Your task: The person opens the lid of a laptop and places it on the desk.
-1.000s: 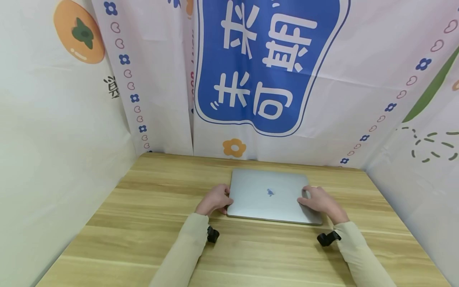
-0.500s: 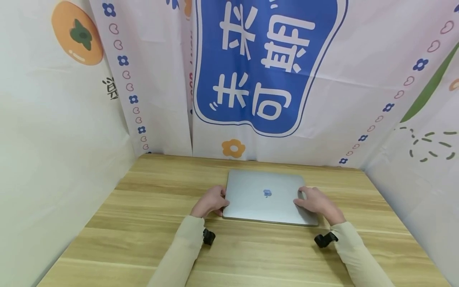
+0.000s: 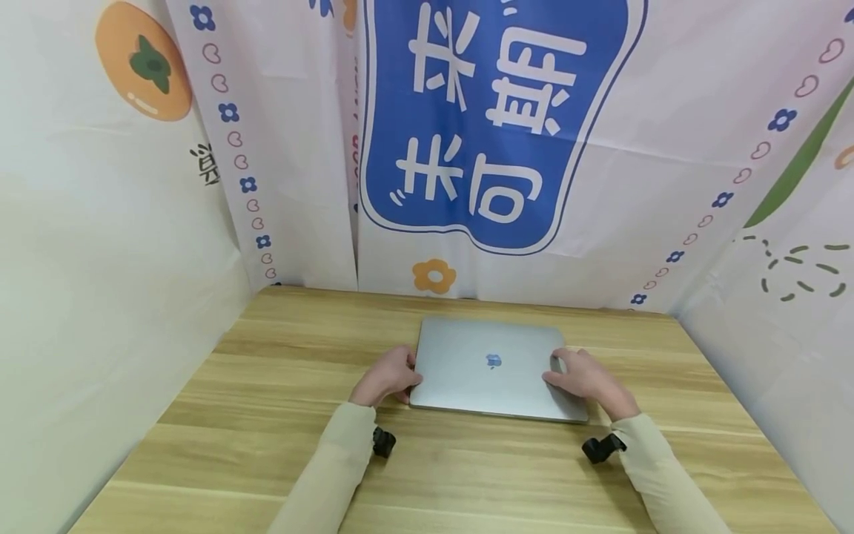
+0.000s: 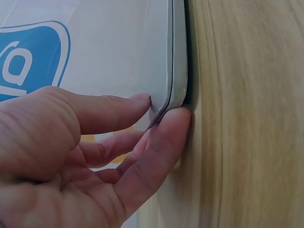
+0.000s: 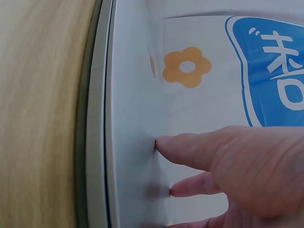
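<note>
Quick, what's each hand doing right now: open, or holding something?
Left hand: holding the closed silver laptop, pinched at its left side.
Right hand: open, touching the top of the silver laptop.

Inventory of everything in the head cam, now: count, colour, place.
Laptop: 1, silver, closed on the table
Logo: 1, bluish, mid-lid
Table: 1, wood-grain tan, under the laptop
Backdrop: sheet count unclear, white with multicoloured prints, around the table's back and sides
Wrist devices: 2, black, one per wrist
Sleeves: 2, cream, on the forearms
Left hand: 1, bare, pinching the laptop's left side
Right hand: 1, bare, touching the lid near its right edge
</note>
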### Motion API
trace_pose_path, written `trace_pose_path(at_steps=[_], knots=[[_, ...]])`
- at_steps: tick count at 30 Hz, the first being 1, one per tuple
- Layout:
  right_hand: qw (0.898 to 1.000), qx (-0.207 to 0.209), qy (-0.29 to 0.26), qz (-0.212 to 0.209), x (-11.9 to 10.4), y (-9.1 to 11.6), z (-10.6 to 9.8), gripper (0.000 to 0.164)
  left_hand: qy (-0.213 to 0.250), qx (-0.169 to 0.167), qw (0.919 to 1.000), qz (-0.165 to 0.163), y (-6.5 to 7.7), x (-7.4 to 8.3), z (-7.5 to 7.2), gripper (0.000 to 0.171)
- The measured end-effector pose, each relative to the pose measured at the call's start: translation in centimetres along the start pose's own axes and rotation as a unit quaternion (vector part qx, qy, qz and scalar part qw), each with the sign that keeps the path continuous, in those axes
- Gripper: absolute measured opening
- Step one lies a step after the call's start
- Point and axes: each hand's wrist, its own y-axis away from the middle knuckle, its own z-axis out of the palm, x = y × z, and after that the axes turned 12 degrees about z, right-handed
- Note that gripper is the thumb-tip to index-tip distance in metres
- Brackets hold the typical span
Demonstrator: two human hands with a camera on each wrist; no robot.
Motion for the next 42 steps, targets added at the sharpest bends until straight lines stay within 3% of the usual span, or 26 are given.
trace_pose_path(at_steps=[20,34,42], knots=[[1.0,-0.011,0.015,-0.002,-1.5,0.8,0.0,0.067,-0.047,0.004,0.9987,0.02,0.8,-0.1,-0.7,0.027],[1.0,-0.012,0.016,0.0,-2.1,1.2,0.6,0.066,-0.105,-0.003,0.9935,0.044,1.6,-0.4,-1.1,0.015],[1.0,-0.019,0.016,-0.002,-2.5,1.4,0.8,0.066,-0.108,-0.002,0.9931,0.044,2.3,-0.6,-1.3,0.005]])
